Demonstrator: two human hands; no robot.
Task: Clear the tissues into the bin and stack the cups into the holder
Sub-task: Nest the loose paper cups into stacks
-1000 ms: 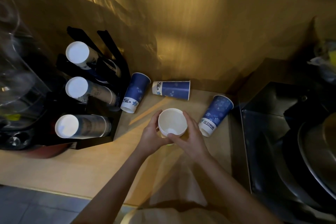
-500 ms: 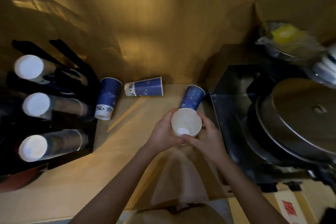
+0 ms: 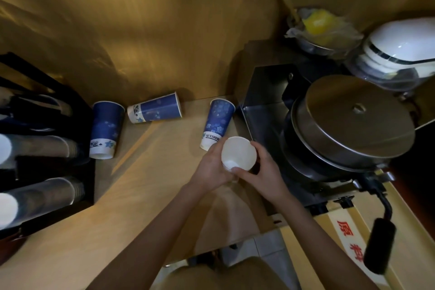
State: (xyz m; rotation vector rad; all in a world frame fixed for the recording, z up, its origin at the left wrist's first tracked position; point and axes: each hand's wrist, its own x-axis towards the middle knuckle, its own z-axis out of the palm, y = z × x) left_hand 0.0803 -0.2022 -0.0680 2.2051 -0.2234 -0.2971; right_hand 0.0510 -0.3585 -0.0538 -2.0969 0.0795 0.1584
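Both hands hold one paper cup [image 3: 238,156] with its white mouth facing up at me; my left hand [image 3: 213,168] wraps its left side and my right hand [image 3: 266,169] its right and base. Three blue paper cups are on the wooden counter: one upside down [image 3: 104,129] by the holder, one lying on its side [image 3: 155,110] near the wall, one upside down [image 3: 217,121] just beyond my hands. The black cup holder [image 3: 77,186] at the left edge carries lying stacks of cups [image 3: 40,198]. No tissues or bin are in view.
A black machine with a round metal lid [image 3: 353,122] and a black handle [image 3: 379,245] fills the right side. Behind it are a bowl with a plastic bag [image 3: 317,28] and a white appliance [image 3: 400,52]. The wooden wall [image 3: 164,30] closes the back.
My view has swung right, so the holder slid to the left edge. Both hands, still on the cup, now sit closer to the right-hand blue cup and the machine.
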